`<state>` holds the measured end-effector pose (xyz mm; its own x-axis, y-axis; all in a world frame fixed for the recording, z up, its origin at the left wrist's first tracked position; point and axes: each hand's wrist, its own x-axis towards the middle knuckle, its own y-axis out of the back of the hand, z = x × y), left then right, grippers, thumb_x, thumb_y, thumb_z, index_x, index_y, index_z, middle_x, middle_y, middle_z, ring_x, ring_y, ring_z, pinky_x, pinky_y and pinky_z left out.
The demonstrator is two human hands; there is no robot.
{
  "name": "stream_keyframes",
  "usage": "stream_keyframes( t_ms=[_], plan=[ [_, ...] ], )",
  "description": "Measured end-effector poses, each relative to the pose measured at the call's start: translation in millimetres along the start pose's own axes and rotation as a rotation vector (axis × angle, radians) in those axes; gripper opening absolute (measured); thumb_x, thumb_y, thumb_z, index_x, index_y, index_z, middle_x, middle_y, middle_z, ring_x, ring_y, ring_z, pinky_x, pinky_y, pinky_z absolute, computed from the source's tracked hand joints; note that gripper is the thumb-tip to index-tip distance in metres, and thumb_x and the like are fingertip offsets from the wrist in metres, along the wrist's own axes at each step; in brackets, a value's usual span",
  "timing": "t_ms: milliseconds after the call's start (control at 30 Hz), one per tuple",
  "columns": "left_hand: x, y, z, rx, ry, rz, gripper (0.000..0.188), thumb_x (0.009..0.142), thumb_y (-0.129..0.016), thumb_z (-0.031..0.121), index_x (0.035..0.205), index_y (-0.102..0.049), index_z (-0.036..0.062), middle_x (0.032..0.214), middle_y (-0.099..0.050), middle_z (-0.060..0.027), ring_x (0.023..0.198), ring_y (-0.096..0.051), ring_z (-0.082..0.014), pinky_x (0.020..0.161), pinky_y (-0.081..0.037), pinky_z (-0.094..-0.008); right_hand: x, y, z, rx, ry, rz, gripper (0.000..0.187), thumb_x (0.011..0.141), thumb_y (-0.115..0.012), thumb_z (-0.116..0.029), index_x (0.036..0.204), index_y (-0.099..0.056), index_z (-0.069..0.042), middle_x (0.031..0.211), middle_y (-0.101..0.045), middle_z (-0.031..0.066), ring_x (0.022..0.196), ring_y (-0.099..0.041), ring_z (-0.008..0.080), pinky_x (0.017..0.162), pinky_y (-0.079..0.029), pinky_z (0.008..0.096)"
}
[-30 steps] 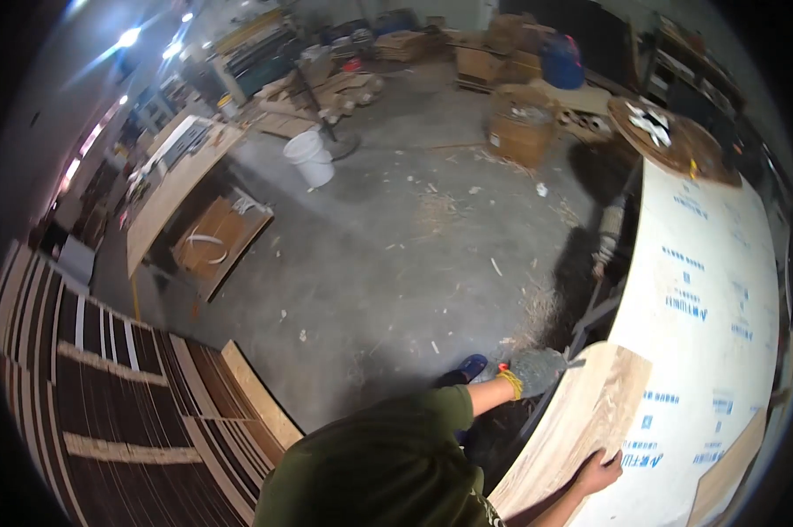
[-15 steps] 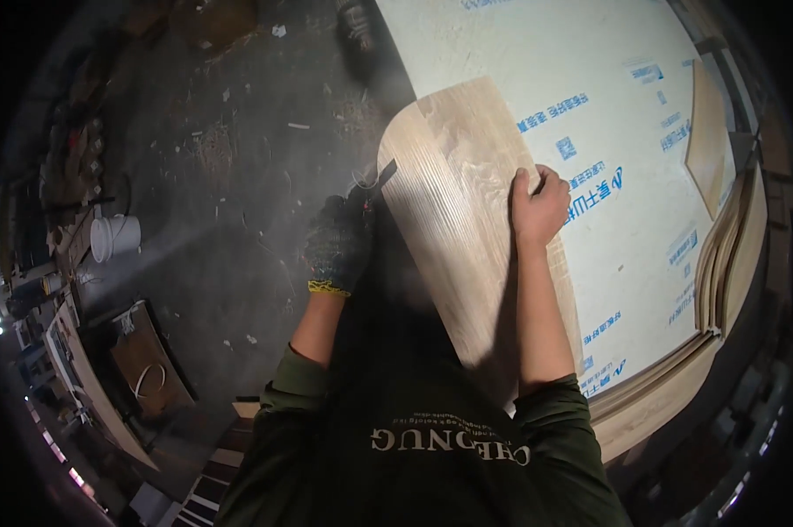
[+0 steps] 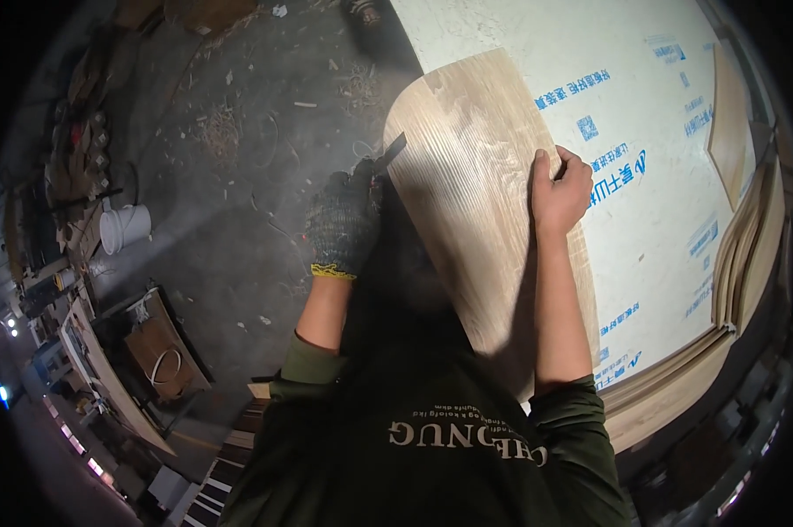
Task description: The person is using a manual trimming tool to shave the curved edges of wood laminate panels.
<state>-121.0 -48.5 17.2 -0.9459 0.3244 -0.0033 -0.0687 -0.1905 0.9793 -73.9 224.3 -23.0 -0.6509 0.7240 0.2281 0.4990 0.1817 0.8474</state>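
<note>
The left hand (image 3: 342, 220), in a yellow-cuffed dark knit glove (image 3: 331, 239), is closed around a flat dark strip (image 3: 394, 151) at the left edge of a pale wood-grain board with a rounded corner (image 3: 471, 149). The bare right hand (image 3: 561, 202) half-curls at its opposite edge, grip unclear. The board overlaps a blue-printed white panel (image 3: 651, 255); farther off stands a white plastic bucket (image 3: 126, 228).

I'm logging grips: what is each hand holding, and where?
Left hand: a flat dark tool, by its near end. Right hand: the wood-grain board, by its right edge.
</note>
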Motion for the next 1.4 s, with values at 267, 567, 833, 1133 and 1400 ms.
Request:
stream_keyframes(
  t_ms=[267,567,833,1133,1400],
  plan=[
    [16.2,-3.5,-10.2,-0.009,-0.045,0.009,0.034,0.091,-0.057,0.026,0.124,-0.057,0.0175,0.092,-0.060,-0.0145,0.083,-0.061,-0.0339,0.068,-0.050,-0.0461,0.5,0.3,0.6,0.016,0.016,0.004,0.036,0.078,-0.071,-0.036,0.103,-0.068,-0.010,0.090,-0.059,0.0111,0.086,-0.056,0.0283,0.079,-0.045,0.0401],
    [43.1,-4.2,-26.2,-0.026,-0.177,0.053,0.033,0.092,-0.057,0.028,0.123,-0.060,0.0209,0.096,-0.062,-0.0125,0.086,-0.062,-0.0323,0.071,-0.051,-0.0440,1.4,1.8,-2.3,0.014,-0.014,-0.007,0.036,0.078,-0.071,-0.036,0.102,-0.069,-0.009,0.088,-0.059,0.0106,0.085,-0.056,0.0278,0.079,-0.045,0.0395],
    [77.9,0.2,-31.6,0.055,-0.239,-0.049,0.033,0.093,-0.056,0.029,0.124,-0.060,0.0203,0.108,-0.064,-0.0139,0.095,-0.062,-0.0327,0.076,-0.052,-0.0438,2.8,0.7,0.1,0.021,0.003,0.001,0.036,0.078,-0.071,-0.036,0.102,-0.068,-0.009,0.089,-0.059,0.0103,0.084,-0.056,0.0271,0.078,-0.045,0.0386],
    [120.5,3.9,-45.7,-0.078,-0.477,-0.062,0.033,0.092,-0.058,0.027,0.121,-0.061,0.0121,0.115,-0.062,-0.0146,0.106,-0.058,-0.0333,0.090,-0.048,-0.0428,3.0,0.5,-1.5,0.025,-0.013,-0.019,0.035,0.077,-0.072,-0.034,0.101,-0.068,-0.009,0.089,-0.058,0.0105,0.086,-0.055,0.0275,0.079,-0.045,0.0384],
    [153.0,0.7,-41.6,-0.163,-0.540,-0.144,0.028,0.091,-0.059,0.025,0.114,-0.065,0.0117,0.119,-0.060,-0.0163,0.108,-0.057,-0.0357,0.093,-0.047,-0.0424,3.2,-0.1,-0.4,0.034,-0.007,0.007,0.033,0.075,-0.074,-0.031,0.098,-0.068,-0.009,0.087,-0.059,0.0104,0.082,-0.055,0.0270,0.077,-0.045,0.0382]
  ],
)
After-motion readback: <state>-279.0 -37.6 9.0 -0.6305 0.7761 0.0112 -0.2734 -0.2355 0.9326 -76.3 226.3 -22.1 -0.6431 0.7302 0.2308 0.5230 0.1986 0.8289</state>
